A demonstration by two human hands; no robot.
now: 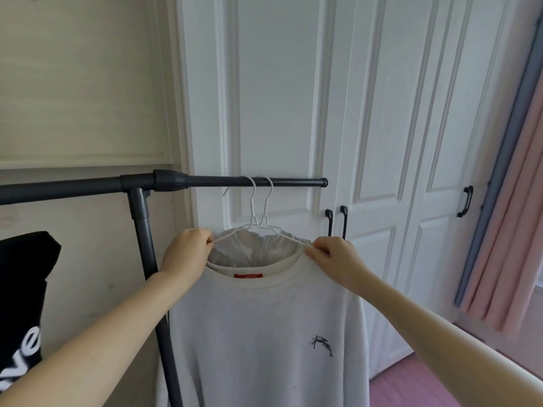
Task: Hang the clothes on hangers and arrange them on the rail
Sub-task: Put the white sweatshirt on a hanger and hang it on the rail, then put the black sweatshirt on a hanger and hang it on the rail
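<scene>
A white sweatshirt (258,327) with a red neck label and a small dark chest print hangs in front of me on a white wire hanger (266,212). A second white hanger (252,207) just behind it carries a light grey garment (244,249). Both hooks sit over the dark grey rail (252,182) near its right end. My left hand (188,251) pinches the left shoulder of the sweatshirt at the hanger's wire. My right hand (332,255) pinches the right side of the collar at the hanger's other arm.
The rack's dark upright post (147,254) stands just left of the sweatshirt. A black garment with white lettering (23,304) hangs at the far left. White wardrobe doors (382,142) with black handles stand behind the rail, and pink curtains (511,245) hang at the right.
</scene>
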